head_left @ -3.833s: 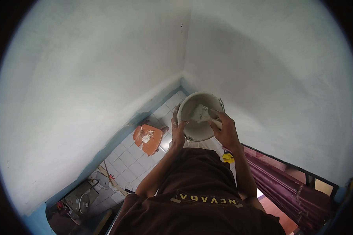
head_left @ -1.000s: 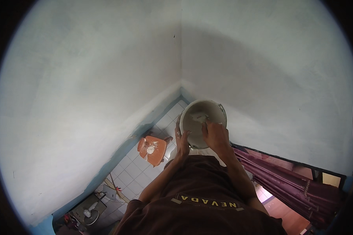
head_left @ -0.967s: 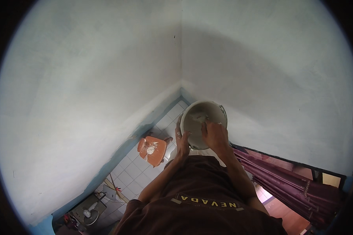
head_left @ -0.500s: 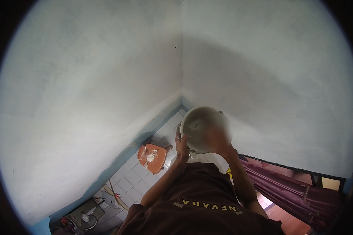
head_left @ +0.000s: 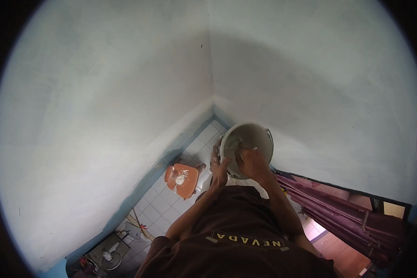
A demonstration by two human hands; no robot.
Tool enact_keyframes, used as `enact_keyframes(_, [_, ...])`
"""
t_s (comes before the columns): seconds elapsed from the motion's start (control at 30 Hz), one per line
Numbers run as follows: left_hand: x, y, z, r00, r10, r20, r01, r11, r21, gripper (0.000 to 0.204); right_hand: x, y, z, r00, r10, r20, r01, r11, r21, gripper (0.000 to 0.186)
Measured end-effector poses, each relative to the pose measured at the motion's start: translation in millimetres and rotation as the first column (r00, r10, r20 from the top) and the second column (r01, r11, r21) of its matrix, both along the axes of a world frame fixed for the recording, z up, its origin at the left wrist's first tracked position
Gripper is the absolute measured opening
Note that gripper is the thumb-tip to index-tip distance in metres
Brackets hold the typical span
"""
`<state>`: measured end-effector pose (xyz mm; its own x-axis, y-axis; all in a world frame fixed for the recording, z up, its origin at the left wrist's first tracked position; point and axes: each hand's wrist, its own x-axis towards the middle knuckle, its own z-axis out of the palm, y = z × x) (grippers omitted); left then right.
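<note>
A pale grey bucket [head_left: 250, 133] is tilted in front of my body, its mouth turned up towards me. My left hand [head_left: 219, 170] grips it from the left side, thumb over the rim and fingers along the outer wall, with white smears on them. Inside the mouth, my right hand [head_left: 254, 163] is closed, fingers curled down towards the contents. What it holds, if anything, is hidden by the hand itself. Whitish-grey residue coats the inside wall of the bucket.
Two pale walls meet in a corner [head_left: 213, 99] ahead, with a blue band along the bottom. Below left, an orange plastic chair [head_left: 189, 185] carries white clumps. A maroon curtain [head_left: 329, 208] hangs at right. A grey appliance [head_left: 107, 255] sits lower left on the tiled floor [head_left: 164, 204].
The bucket has tipped somewhat to the right. My right hand, blurred before, now shows clearly inside it. The view has shifted slightly, and my left hand keeps its hold.
</note>
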<state>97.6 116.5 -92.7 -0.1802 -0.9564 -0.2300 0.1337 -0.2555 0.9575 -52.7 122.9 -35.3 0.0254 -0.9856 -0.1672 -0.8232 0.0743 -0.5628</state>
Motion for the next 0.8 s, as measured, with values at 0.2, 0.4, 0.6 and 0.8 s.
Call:
enact_keyframes(0.2, [3, 11, -43, 0.990, 0.080, -0.116, -0.072, 0.995, 0.072, 0.073, -7, 5, 19, 0.996, 0.084, 0.032, -0.084, 0.996, -0.013, 0.026])
enact_keyframes(0.4, [9, 16, -79, 0.988, 0.150, -0.029, -0.148, 0.987, 0.061, 0.071, -2, -3, 36, 0.987, -0.136, -0.087, 0.137, 0.991, 0.003, 0.032])
enact_keyframes(0.6, [11, -2, -22, 0.997, 0.022, -0.080, -0.021, 1.000, 0.004, 0.084, 14, -12, 8, 0.996, -0.074, -0.056, 0.070, 0.996, -0.058, 0.024])
enact_keyframes(0.8, [17, -2, -16, 0.994, -0.006, -0.112, 0.007, 1.000, 0.009, 0.087, 11, -13, 6, 0.999, 0.027, 0.037, -0.024, 0.997, -0.078, 0.026])
